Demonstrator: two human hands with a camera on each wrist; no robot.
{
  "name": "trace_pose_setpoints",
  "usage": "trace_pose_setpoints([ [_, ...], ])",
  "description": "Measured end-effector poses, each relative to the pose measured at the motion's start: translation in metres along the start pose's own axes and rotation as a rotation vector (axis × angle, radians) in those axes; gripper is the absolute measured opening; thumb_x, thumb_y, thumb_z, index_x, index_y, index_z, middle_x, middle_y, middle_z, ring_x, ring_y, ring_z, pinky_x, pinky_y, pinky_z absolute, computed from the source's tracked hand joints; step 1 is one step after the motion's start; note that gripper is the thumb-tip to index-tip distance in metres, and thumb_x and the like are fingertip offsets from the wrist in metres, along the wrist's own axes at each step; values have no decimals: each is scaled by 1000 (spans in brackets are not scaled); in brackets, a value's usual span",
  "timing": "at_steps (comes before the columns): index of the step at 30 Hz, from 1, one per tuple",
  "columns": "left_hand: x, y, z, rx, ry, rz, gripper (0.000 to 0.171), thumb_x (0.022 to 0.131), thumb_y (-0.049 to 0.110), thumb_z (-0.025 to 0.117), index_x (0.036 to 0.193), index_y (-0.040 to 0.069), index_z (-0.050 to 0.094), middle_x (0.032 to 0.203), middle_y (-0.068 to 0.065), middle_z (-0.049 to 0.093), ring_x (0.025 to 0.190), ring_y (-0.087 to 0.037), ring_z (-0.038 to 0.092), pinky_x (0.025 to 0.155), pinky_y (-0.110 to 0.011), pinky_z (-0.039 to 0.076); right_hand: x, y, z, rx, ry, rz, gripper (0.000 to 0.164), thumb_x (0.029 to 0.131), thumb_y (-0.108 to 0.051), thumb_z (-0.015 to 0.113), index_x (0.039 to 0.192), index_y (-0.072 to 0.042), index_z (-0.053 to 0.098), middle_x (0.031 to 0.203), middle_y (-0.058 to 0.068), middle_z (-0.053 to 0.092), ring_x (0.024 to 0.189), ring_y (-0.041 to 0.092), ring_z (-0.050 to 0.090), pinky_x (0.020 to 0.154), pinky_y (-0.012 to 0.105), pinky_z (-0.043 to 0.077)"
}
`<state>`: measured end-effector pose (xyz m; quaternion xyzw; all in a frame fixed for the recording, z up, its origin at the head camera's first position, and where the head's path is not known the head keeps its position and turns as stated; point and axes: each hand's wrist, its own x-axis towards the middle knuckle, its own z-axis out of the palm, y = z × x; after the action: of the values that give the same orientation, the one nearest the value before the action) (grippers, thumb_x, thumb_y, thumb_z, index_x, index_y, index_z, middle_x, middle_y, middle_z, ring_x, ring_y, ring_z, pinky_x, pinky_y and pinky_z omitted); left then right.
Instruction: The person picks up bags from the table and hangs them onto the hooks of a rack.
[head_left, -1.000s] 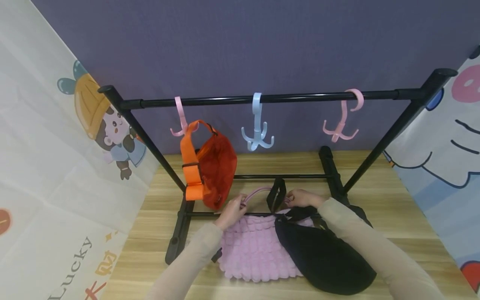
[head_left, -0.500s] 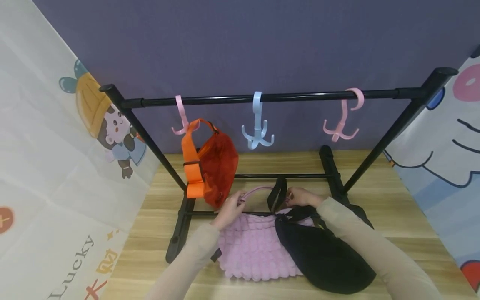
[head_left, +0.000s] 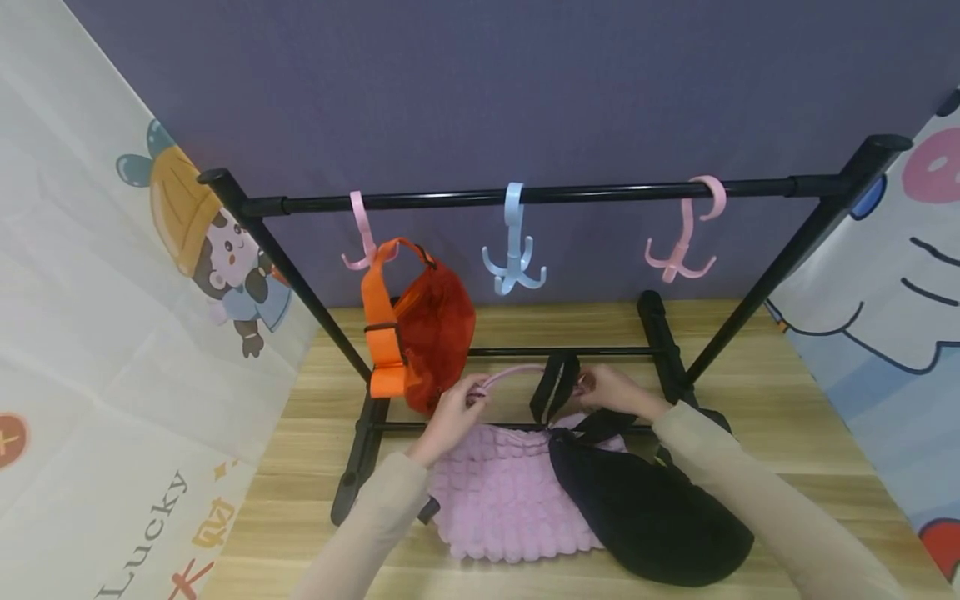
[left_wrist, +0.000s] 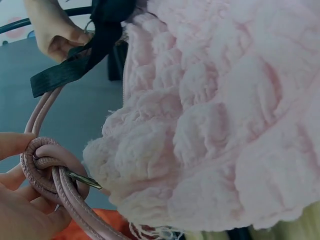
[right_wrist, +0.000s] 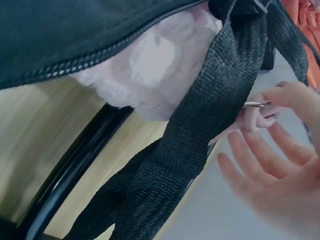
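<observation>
A pink puffy handbag [head_left: 517, 500] lies at the front of the rack, its thin looped handle [head_left: 516, 369] raised toward the rack's base. My left hand [head_left: 452, 418] pinches the left end of that handle by a knotted loop [left_wrist: 52, 167], plain in the left wrist view. At the handle's right end, my right hand [head_left: 611, 392] pinches the other knot [right_wrist: 257, 119] between thumb and fingers. A black bag [head_left: 652, 517] overlaps the pink bag's right side. Its black strap [head_left: 553, 390] crosses the handle beside my right hand and hides part of it.
A black rack [head_left: 450, 200] stands on the wood-grain table [head_left: 300, 458]. From its bar hang a left pink hook [head_left: 362, 229], a blue hook [head_left: 514, 250] and a right pink hook [head_left: 681, 242]. An orange bag [head_left: 435, 342] hangs from the left pink hook.
My left hand has shifted slightly left and up with its end of the handle. My right hand has moved slightly up and right, and the black strap has tilted a little.
</observation>
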<state>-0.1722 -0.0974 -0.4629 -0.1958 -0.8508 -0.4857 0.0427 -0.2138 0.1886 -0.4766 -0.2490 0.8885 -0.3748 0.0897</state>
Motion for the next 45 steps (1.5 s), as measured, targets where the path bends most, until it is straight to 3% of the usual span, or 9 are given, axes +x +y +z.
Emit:
trace_pose_setpoints([
  [6,-1,14,-7,-24,15,24,29,80,-4,56,110,-4,56,89,-14,62,82,-22,60,71,-23,49,-7,-19,-6,-87,77,34,28,70,-4,66,93,8,55,72,7,54,63,12,48,54,25,40],
  [11,-1,26,-14,-37,30,39,29,81,-2,56,111,0,56,90,-9,61,84,-20,60,73,-24,49,-9,-27,-10,-69,162,24,31,70,-3,65,98,6,56,83,12,60,77,24,57,65,34,46],
  [17,-1,39,-22,-23,59,77,30,81,-2,58,111,2,57,91,-12,60,84,-18,59,73,-25,49,-10,-38,-16,-71,242,-10,32,71,-2,64,101,6,57,96,19,60,89,34,58,74,43,47],
  [26,-1,56,-31,-8,92,114,30,82,-1,59,112,2,57,92,-10,60,84,-17,59,72,-24,49,-12,-49,-20,-128,303,-40,31,71,0,65,102,1,58,96,16,60,90,32,59,72,42,48],
  [32,-2,66,-38,-38,132,154,31,81,-1,60,112,1,57,91,-13,60,83,-22,60,70,-32,50,-13,-53,-19,-144,354,-110,32,69,1,66,101,2,58,94,15,59,86,30,59,72,41,48],
  [39,-4,78,-46,2,152,190,31,82,2,59,113,3,57,90,-8,57,82,-16,59,69,-22,49,-15,-64,-23,-130,404,-162,36,67,3,67,102,3,57,92,14,58,81,24,56,71,41,47],
  [45,-3,89,-53,-37,175,224,29,83,0,58,112,2,57,89,-11,57,80,-19,59,67,-27,50,-15,-77,-31,-146,481,-204,37,65,6,67,101,4,57,91,14,57,81,25,56,70,41,46],
])
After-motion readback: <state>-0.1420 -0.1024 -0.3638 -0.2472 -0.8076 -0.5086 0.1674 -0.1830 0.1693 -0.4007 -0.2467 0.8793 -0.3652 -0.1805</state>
